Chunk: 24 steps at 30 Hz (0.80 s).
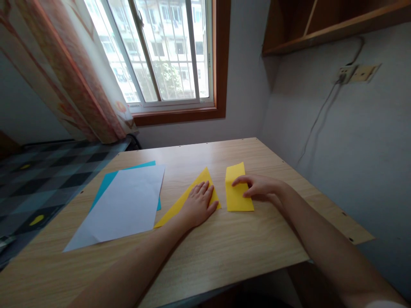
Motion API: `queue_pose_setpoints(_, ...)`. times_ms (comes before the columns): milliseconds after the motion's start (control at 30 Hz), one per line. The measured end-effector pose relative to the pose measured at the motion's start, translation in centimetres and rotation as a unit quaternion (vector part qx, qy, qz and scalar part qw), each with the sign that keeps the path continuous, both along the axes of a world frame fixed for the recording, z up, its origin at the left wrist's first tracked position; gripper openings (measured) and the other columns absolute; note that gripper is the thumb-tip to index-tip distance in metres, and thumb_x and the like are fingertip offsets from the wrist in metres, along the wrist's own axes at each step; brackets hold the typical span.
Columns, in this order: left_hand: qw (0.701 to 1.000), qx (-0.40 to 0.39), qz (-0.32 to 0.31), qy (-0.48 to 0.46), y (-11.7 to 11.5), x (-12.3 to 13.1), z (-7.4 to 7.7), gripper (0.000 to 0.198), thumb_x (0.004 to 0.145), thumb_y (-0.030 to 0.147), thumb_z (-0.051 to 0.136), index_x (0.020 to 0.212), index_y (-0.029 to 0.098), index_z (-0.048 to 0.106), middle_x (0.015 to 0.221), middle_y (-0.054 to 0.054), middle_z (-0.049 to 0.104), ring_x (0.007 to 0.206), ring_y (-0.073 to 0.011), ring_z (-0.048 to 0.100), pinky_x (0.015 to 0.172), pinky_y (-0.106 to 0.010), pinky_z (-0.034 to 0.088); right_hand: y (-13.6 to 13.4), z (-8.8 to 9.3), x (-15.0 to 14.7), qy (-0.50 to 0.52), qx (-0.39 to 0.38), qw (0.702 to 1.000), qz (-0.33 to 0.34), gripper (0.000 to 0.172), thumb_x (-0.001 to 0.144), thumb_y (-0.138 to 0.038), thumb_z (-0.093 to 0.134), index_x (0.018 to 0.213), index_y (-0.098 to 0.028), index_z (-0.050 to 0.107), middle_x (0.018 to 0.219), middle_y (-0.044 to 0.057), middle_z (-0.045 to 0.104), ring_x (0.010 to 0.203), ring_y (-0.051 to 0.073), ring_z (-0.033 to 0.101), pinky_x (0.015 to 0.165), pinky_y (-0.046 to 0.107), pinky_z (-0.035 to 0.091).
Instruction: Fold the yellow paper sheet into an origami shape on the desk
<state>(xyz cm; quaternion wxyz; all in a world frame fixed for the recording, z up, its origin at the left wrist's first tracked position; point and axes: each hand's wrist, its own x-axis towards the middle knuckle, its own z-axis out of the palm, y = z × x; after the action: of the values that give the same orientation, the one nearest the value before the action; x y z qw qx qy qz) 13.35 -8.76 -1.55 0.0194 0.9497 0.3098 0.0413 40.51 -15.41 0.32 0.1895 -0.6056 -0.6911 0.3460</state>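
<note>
My left hand (201, 204) lies flat, fingers together and stretched out, on a yellow triangle of folded paper (176, 214), covering much of its middle. To its right, a yellow rectangular strip of paper (238, 202) lies on the table with a crease across its upper part. My right hand (261, 186) reaches over the strip's right edge. Its index finger is at the paper near the crease, and the thumb is at the right edge, with a gap between them. The other fingers of that hand are hidden.
On the left of the wooden table (192, 265), a white sheet of paper (128, 201) partly covers a blue sheet (104, 186). A checked bed cover (58, 171) is beyond the left edge. A wall shelf (337, 30) hangs at upper right, and a cable (316, 122) runs down the wall.
</note>
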Motion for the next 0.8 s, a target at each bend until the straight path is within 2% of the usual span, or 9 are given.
queue_pose_setpoints(100, 1.0, 0.009, -0.004, -0.006, -0.1, 0.0, 0.2, 0.061, 0.095, 0.05, 0.036, 0.141, 0.011, 0.043, 0.152, -0.016, 0.034, 0.142, -0.0299, 0.028, 0.116, -0.043, 0.023, -0.2, -0.5, 0.2, -0.05, 0.039, 0.994, -0.094, 0.071, 0.069, -0.016, 0.064, 0.138, -0.023, 0.05, 0.134, 0.008, 0.055, 0.111, 0.026, 0.056, 0.093, 0.033, 0.045)
queue_pose_setpoints(167, 1.0, 0.016, -0.005, -0.007, -0.2, 0.0, 0.3, 0.06, 0.094, 0.051, 0.037, 0.14, 0.012, 0.045, 0.151, -0.016, 0.037, 0.141, -0.0302, 0.031, 0.115, -0.044, 0.024, -0.3, -0.8, 0.3, -0.122, 0.077, 0.977, -0.156, 0.07, 0.074, -0.019, 0.061, 0.142, -0.024, 0.044, 0.137, 0.01, 0.052, 0.114, 0.027, 0.054, 0.096, 0.034, 0.042)
queue_pose_setpoints(267, 1.0, 0.028, -0.007, -0.006, -0.4, 0.0, 0.5, 0.058, 0.094, 0.051, 0.038, 0.138, 0.014, 0.047, 0.148, -0.015, 0.042, 0.138, -0.0312, 0.035, 0.114, -0.046, 0.025, -0.2, -0.8, 0.4, -0.264, 0.104, 0.927, -0.245, 0.065, 0.078, -0.025, 0.06, 0.141, -0.022, 0.046, 0.142, 0.016, 0.045, 0.121, 0.034, 0.049, 0.1, 0.042, 0.038)
queue_pose_setpoints(333, 0.999, 0.036, -0.007, -0.01, -0.6, 0.0, 0.7, 0.055, 0.094, 0.05, 0.038, 0.136, 0.016, 0.049, 0.146, -0.014, 0.045, 0.136, -0.0314, 0.038, 0.113, -0.047, 0.025, 0.0, -0.8, 0.2, -0.327, 0.107, 0.897, -0.277, 0.059, 0.079, -0.026, 0.059, 0.137, -0.02, 0.05, 0.145, 0.018, 0.041, 0.126, 0.037, 0.043, 0.102, 0.046, 0.035)
queue_pose_setpoints(367, 0.999, 0.039, -0.008, -0.012, -0.7, 0.0, 0.7, 0.053, 0.094, 0.05, 0.038, 0.135, 0.017, 0.05, 0.145, -0.014, 0.046, 0.135, -0.0314, 0.039, 0.113, -0.047, 0.026, 0.2, -0.8, 0.0, -0.34, 0.114, 0.893, -0.272, 0.055, 0.081, -0.026, 0.058, 0.135, -0.019, 0.052, 0.145, 0.017, 0.041, 0.129, 0.036, 0.041, 0.103, 0.047, 0.034)
queue_pose_setpoints(433, 0.999, 0.044, -0.01, -0.017, -0.7, -0.1, 0.8, 0.051, 0.094, 0.049, 0.038, 0.132, 0.019, 0.052, 0.143, -0.013, 0.049, 0.133, -0.0309, 0.042, 0.112, -0.047, 0.027, 0.4, -0.9, -0.5, -0.337, 0.132, 0.905, -0.225, 0.048, 0.084, -0.03, 0.055, 0.131, -0.02, 0.056, 0.145, 0.014, 0.044, 0.133, 0.032, 0.037, 0.107, 0.045, 0.03)
queue_pose_setpoints(500, 0.999, 0.045, -0.013, -0.02, -0.7, -0.1, 0.8, 0.05, 0.094, 0.049, 0.038, 0.132, 0.019, 0.052, 0.142, -0.012, 0.05, 0.132, -0.0301, 0.043, 0.111, -0.045, 0.029, 0.6, -1.2, -1.0, -0.32, 0.135, 0.923, -0.166, 0.042, 0.088, -0.035, 0.051, 0.128, -0.022, 0.058, 0.142, 0.011, 0.049, 0.133, 0.028, 0.039, 0.109, 0.044, 0.027)
queue_pose_setpoints(567, 0.999, 0.045, -0.015, -0.02, -0.6, -0.1, 0.7, 0.051, 0.095, 0.049, 0.037, 0.133, 0.019, 0.051, 0.142, -0.012, 0.05, 0.132, -0.0294, 0.043, 0.11, -0.044, 0.03, 0.7, -1.5, -1.4, -0.308, 0.126, 0.933, -0.141, 0.042, 0.092, -0.039, 0.046, 0.129, -0.022, 0.057, 0.141, 0.01, 0.051, 0.131, 0.027, 0.042, 0.108, 0.044, 0.028)
queue_pose_setpoints(800, 0.999, 0.039, -0.017, -0.006, -0.6, -0.2, 0.8, 0.053, 0.095, 0.048, 0.037, 0.135, 0.016, 0.051, 0.144, -0.013, 0.047, 0.134, -0.0294, 0.041, 0.111, -0.044, 0.03, 1.3, -2.2, 0.4, -0.32, 0.105, 0.922, -0.191, 0.042, 0.097, -0.041, 0.036, 0.126, -0.021, 0.059, 0.141, 0.012, 0.051, 0.131, 0.027, 0.043, 0.108, 0.046, 0.027)
